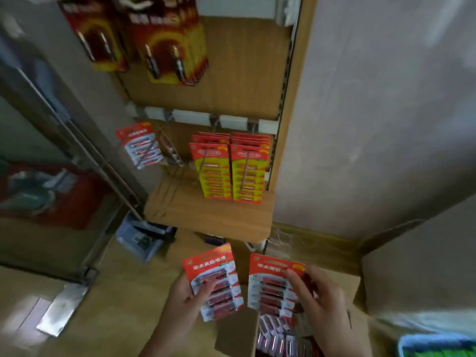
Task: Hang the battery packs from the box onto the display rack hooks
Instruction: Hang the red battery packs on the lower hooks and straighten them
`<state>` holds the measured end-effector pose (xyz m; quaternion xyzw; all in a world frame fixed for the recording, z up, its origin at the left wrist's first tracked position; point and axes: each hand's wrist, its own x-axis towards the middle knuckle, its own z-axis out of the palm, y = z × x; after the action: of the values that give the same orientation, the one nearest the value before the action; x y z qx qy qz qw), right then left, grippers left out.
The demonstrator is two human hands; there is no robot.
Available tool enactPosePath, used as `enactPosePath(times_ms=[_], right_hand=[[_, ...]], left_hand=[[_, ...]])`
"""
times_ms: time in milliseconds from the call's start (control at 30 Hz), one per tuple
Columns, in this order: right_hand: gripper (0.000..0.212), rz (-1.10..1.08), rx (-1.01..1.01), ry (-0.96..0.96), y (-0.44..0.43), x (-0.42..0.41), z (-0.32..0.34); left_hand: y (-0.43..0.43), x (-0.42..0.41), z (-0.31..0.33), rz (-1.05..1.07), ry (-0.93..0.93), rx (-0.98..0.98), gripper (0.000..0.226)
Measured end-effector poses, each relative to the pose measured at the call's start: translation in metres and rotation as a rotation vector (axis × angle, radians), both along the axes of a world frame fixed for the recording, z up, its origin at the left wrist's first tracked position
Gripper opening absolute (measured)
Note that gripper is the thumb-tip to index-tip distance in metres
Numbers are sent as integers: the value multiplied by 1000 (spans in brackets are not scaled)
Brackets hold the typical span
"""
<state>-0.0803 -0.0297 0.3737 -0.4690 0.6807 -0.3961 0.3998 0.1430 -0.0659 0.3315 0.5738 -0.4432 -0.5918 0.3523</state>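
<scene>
My left hand [184,296] grips a red-topped battery pack [215,280] by its left edge, thumb across the front. A second red battery pack [270,282] is held by my right hand [318,301], fingers over its right side. Both sit above an open cardboard box [355,287] with several more packs [280,338] inside. The wooden display rack [239,73] stands ahead. One red pack [140,145] hangs on the left hook of the lower rail; two stacks of red-and-yellow packs [230,167] hang to its right.
Dark red and yellow battery cards [154,45] hang on the upper row. The rack's base shelf [206,215] juts out below the hooks. A glass cabinet [51,176] stands at left, a grey wall at right, a small blue-grey device [140,237] on the floor.
</scene>
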Motion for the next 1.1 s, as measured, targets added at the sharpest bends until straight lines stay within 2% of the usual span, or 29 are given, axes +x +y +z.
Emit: enactPosePath(times_ms=[100, 200, 267, 300, 400, 533, 667, 933, 1100], right_hand=[[16, 12, -31, -89, -18, 44, 13], [18, -17, -80, -158, -40, 88, 22], [22, -33, -124, -166, -56, 118, 28], [23, -38, -143, -154, -64, 133, 29], [24, -61, -178, -117, -90, 177, 29], [29, -138, -174, -118, -128, 225, 29], [20, -160, -138, -26, -162, 254, 21], [16, -180, -160, 118, -189, 274, 10], [25, -228, -163, 110, -184, 277, 5]], left_hand=[[-6, 41, 24, 80, -33, -108, 17], [-18, 77, 34, 139, 48, -148, 15], [-33, 104, 36, 150, 97, -159, 48], [-43, 118, 35, 135, 87, -170, 57], [-74, 156, 38, 126, 48, -222, 24], [-118, 201, 42, 96, -14, -296, 21], [-152, 229, 35, 37, -42, -272, 25], [-183, 242, 20, -67, -21, -238, 19], [-191, 244, 12, -115, -10, -190, 22]])
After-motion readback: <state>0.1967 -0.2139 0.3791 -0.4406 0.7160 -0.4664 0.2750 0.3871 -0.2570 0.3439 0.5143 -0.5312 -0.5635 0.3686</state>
